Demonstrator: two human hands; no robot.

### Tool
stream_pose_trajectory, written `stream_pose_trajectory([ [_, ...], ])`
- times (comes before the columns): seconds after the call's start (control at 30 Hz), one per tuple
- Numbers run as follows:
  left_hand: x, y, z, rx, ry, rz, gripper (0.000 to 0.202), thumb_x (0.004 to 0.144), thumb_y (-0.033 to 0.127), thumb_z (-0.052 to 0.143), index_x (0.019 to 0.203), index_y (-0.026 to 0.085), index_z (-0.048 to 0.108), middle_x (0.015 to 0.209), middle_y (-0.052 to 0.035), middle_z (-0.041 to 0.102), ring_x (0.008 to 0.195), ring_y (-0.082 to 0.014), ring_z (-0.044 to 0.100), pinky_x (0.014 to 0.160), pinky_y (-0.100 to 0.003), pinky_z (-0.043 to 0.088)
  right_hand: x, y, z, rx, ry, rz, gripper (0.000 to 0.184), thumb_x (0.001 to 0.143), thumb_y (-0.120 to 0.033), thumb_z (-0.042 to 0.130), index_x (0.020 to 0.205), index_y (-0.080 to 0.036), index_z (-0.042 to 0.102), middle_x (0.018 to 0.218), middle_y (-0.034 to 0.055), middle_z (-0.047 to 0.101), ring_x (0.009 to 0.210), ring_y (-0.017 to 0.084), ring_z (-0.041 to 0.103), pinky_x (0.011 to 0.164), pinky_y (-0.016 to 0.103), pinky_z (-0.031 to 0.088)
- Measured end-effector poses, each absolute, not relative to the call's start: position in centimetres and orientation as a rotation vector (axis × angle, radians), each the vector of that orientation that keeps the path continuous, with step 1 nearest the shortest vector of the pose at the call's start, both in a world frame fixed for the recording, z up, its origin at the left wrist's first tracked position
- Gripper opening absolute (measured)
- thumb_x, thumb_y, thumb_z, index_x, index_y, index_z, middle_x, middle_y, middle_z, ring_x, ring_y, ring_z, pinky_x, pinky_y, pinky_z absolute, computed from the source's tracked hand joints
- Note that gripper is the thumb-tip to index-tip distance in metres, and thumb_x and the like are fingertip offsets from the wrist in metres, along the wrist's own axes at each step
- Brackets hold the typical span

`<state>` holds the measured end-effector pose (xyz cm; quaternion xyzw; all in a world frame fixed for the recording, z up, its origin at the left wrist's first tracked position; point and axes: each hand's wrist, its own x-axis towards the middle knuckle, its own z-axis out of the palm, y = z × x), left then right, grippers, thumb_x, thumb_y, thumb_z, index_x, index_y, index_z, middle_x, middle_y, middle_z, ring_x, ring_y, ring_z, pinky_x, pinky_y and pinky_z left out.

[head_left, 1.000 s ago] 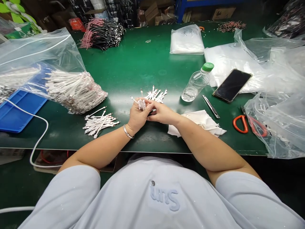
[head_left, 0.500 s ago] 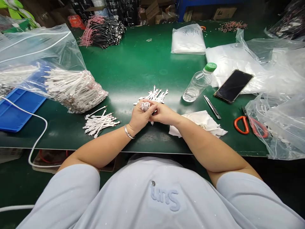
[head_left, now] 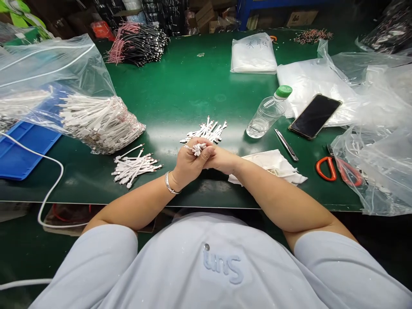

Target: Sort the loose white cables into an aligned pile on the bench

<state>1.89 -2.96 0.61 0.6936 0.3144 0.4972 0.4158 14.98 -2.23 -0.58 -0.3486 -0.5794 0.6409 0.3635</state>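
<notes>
My left hand (head_left: 193, 162) is curled around a small bunch of white cable ends (head_left: 198, 149), which stick out above its fingers. My right hand (head_left: 222, 160) presses against it from the right, its fingertips hidden behind my left hand. Just behind both hands lies a loose pile of white cables (head_left: 207, 133). A second loose pile of white cables (head_left: 135, 168) sits to the left of my left wrist. A silver bangle (head_left: 170, 183) circles my left wrist.
A clear bag of white cables (head_left: 99, 122) lies on the green workbench (head_left: 180, 103) at left, over a blue tray (head_left: 22, 148). To the right are a water bottle (head_left: 267, 116), tweezers (head_left: 286, 144), a phone (head_left: 314, 116), a white cloth (head_left: 268, 166) and orange-handled scissors (head_left: 325, 168).
Both hands have moved slightly down the picture, closer to me. My right fingers no longer show on the bunch, which now sits at the top of my left hand.
</notes>
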Motion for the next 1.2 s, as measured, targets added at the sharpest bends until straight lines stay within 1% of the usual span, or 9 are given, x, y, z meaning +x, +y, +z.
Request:
stream_pose_trajectory([
  [0.2, 0.6, -1.2, 0.9, 1.965, 0.726, 1.155, 0.028, 0.077, 0.043, 0.071, 0.092, 0.019, 0.07, 0.111, -0.0103, 0.069, 0.111, -0.0242, 0.06, 0.103, -0.041, 0.042, 15.1, -2.4, -0.5, -1.044, -1.683, 1.459, 0.013, 0.068, -0.013, 0.065, 0.081, -0.016, 0.066, 0.075, 0.0004, 0.065, 0.074, 0.016, 0.058, 0.067, 0.029, 0.048],
  [0.3, -0.1, -0.7, 1.3, 1.835, 0.676, 0.968, 0.042, 0.072, 0.045, 0.075, 0.104, 0.018, 0.068, 0.11, -0.011, 0.069, 0.101, -0.0237, 0.064, 0.093, -0.038, 0.049, 15.0, -2.7, -0.1, -1.02, -1.648, 1.513, 0.004, 0.07, -0.018, 0.067, 0.071, -0.016, 0.063, 0.066, -0.0006, 0.063, 0.067, 0.015, 0.058, 0.064, 0.029, 0.048],
  [0.43, 0.1, -0.8, 1.3, 1.554, 0.608, 0.965, 0.065, 0.064, 0.06, 0.077, 0.115, 0.023, 0.063, 0.113, -0.0085, 0.067, 0.101, -0.0232, 0.064, 0.081, -0.033, 0.052, 14.4, -2.9, 0.2, -0.838, -1.341, 1.633, 0.029, 0.068, -0.042, 0.076, 0.076, -0.018, 0.062, 0.07, -0.0006, 0.063, 0.066, 0.015, 0.06, 0.065, 0.03, 0.052],
  [0.57, 1.1, -1.2, 0.8, 1.064, 0.678, 0.818, 0.073, 0.073, 0.084, 0.042, 0.104, 0.022, 0.066, 0.08, -0.0078, 0.068, 0.075, -0.0209, 0.065, 0.065, -0.035, 0.053, 14.2, -2.9, 0.3, -0.866, -1.043, 1.51, 0.046, 0.064, -0.059, 0.077, 0.08, -0.019, 0.06, 0.072, -0.0004, 0.062, 0.064, 0.014, 0.059, 0.06, 0.028, 0.051],
  [0.67, 1.6, -1.6, 0.5, 0.785, 0.718, 0.63, 0.08, 0.074, 0.088, 0.028, 0.093, 0.021, 0.068, 0.065, -0.0068, 0.063, 0.072, -0.0223, 0.064, 0.071, -0.041, 0.055, 14.3, -3.1, 0.5, -0.923, -1.071, 1.386, 0.045, 0.066, -0.06, 0.075, 0.076, -0.019, 0.059, 0.07, -0.0009, 0.06, 0.064, 0.013, 0.056, 0.055, 0.025, 0.048],
  [0.87, 1.8, -1.5, 0.3, 0.752, 0.643, 0.631, 0.075, 0.081, 0.082, 0.024, 0.104, 0.024, 0.067, 0.082, -0.0081, 0.071, 0.087, -0.0237, 0.067, 0.075, -0.039, 0.054, 14.0, -3.0, -0.1, -0.991, -1.246, 1.231, 0.04, 0.069, -0.057, 0.073, 0.066, -0.02, 0.057, 0.062, -0.0015, 0.057, 0.061, 0.014, 0.054, 0.062, 0.029, 0.048],
  [1.0, 1.2, -1.0, -0.1, 0.866, 0.682, 0.661, 0.078, 0.083, 0.08, 0.02, 0.102, 0.021, 0.068, 0.086, -0.0103, 0.071, 0.093, -0.0247, 0.067, 0.075, -0.037, 0.055, 13.5, -3.0, -0.7, -1.031, -1.241, 1.189, 0.047, 0.074, -0.066, 0.063, 0.066, -0.02, 0.055, 0.064, -0.0007, 0.057, 0.062, 0.014, 0.054, 0.063, 0.03, 0.048],
  [1.1, 0.1, 0.1, -0.2, 1.108, 0.718, 0.888, 0.071, 0.082, 0.079, 0.033, 0.114, 0.024, 0.064, 0.109, -0.0102, 0.069, 0.113, -0.0239, 0.062, 0.087, -0.037, 0.054, 13.5, -3.1, -0.8, -0.973, -1.28, 1.153, 0.049, 0.078, -0.068, 0.058, 0.069, -0.021, 0.057, 0.07, 0.0012, 0.06, 0.068, 0.015, 0.058, 0.068, 0.031, 0.05],
  [1.2, -1.0, 1.2, -0.1, 1.465, 0.68, 0.989, 0.075, 0.065, 0.065, 0.073, 0.129, 0.029, 0.056, 0.134, -0.0081, 0.058, 0.131, -0.0259, 0.05, 0.102, -0.039, 0.047, 13.6, -2.7, -1.3, -0.933, -1.39, 1.252, 0.041, 0.073, -0.06, 0.067, 0.07, -0.019, 0.06, 0.068, 0.0007, 0.06, 0.068, 0.016, 0.058, 0.07, 0.032, 0.05],
])
